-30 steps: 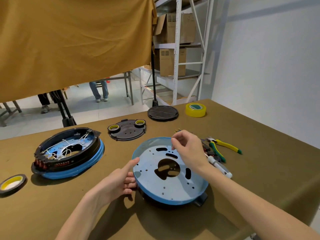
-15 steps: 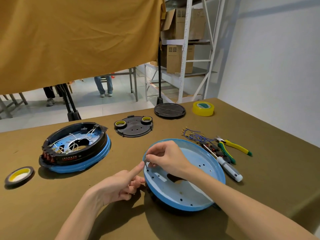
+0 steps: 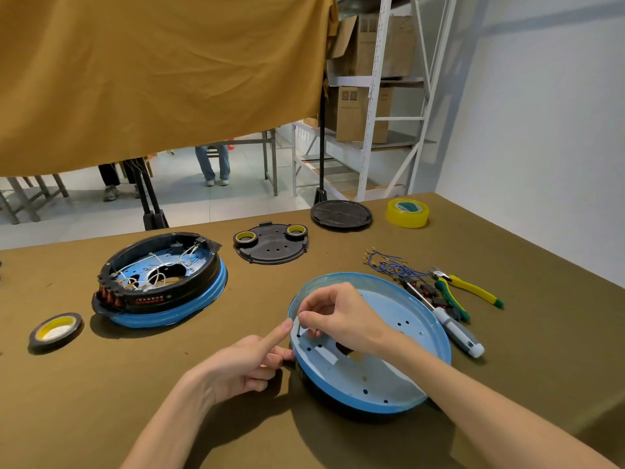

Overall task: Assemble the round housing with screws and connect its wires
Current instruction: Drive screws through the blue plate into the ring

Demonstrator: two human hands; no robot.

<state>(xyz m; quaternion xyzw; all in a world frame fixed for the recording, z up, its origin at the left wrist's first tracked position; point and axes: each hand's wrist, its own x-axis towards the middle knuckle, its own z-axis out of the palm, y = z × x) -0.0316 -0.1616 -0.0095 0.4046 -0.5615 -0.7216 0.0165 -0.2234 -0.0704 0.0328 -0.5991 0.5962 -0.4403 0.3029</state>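
The right hand [image 3: 341,319] pinched a small dark screw [image 3: 299,328] between thumb and forefinger and held it upright over the left part of the blue round housing [image 3: 389,377], its lower end at or just above the perforated plate; whether it sat in a hole could not be told. The left hand [image 3: 243,363] lay against the housing's left rim, forefinger stretched up to the rim close to the screw, the other fingers curled against the housing's side. The housing sat tilted near the front edge of the worktop [image 3: 101,401], right of the middle.

Just beyond its right rim lay a screwdriver [image 3: 453,328] with a grey and white handle, a bundle of blue wires [image 3: 389,264] and green-and-yellow pliers [image 3: 466,291]. Toward the left edge stood a second housing [image 3: 162,282], blue below and black above, with white wires inside, and a flat roll of yellow tape [image 3: 55,331] near it. Along the back edge were a black cover plate [image 3: 270,247] carrying two small tape rolls, a round black lid [image 3: 341,214] and a yellow tape roll [image 3: 407,213].
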